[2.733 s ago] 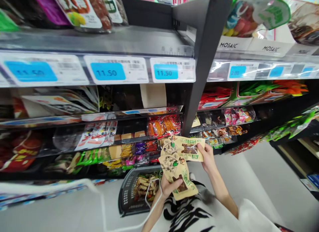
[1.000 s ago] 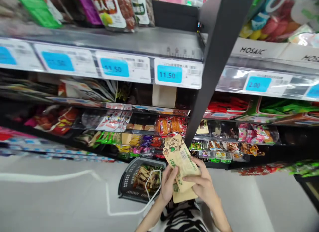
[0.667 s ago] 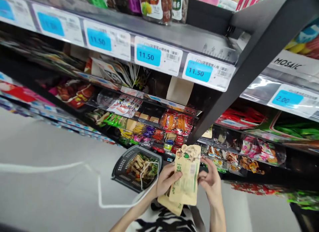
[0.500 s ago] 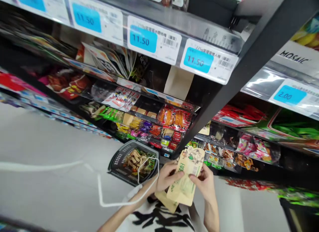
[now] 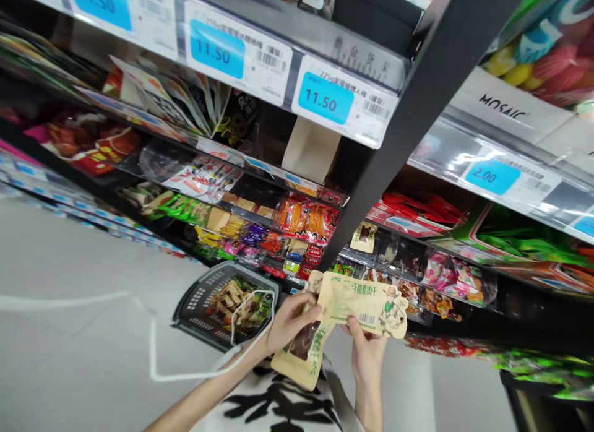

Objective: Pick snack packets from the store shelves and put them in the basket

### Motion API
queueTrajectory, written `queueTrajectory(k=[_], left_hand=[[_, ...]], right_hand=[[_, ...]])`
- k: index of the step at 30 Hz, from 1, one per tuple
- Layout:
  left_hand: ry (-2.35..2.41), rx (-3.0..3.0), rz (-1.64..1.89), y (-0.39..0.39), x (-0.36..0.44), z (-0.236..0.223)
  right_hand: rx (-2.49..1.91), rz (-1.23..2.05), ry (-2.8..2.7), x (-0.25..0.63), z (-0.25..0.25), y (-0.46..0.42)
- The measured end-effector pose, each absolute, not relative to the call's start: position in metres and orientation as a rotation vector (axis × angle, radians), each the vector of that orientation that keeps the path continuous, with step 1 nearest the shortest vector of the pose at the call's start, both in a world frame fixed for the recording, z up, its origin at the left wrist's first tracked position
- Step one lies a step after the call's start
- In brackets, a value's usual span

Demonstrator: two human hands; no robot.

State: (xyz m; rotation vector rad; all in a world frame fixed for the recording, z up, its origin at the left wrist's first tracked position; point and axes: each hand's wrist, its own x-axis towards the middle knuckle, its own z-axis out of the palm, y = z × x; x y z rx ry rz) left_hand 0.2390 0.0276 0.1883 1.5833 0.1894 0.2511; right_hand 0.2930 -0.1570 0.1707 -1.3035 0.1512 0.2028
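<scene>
Snack shelves (image 5: 297, 36) ahead; left fingers (image 5: 308, 317) pinch windowed pouch (image 5: 302, 350), right fingers (image 5: 356, 330) grip barcoded pouch (image 5: 357, 302).

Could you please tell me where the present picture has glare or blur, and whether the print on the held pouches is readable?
Head view: white glare streaks the clear label strip by the 2.00 tag; head view: packets at the upper left look smeared; head view: the upper pouch shows legible large green characters, its small print unreadable.

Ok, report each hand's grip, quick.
Left hand: closed, holding the lower pouch.
Right hand: closed, holding the upper pouch.
</scene>
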Motion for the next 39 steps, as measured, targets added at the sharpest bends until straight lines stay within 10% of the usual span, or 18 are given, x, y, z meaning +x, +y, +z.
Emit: queueTrajectory(k=[39], left_hand=[[0.278, 1.812, 0.441, 0.03, 0.231, 0.176]], right_hand=[[-1.221, 0.245, 0.112, 0.3, 0.175, -0.142]])
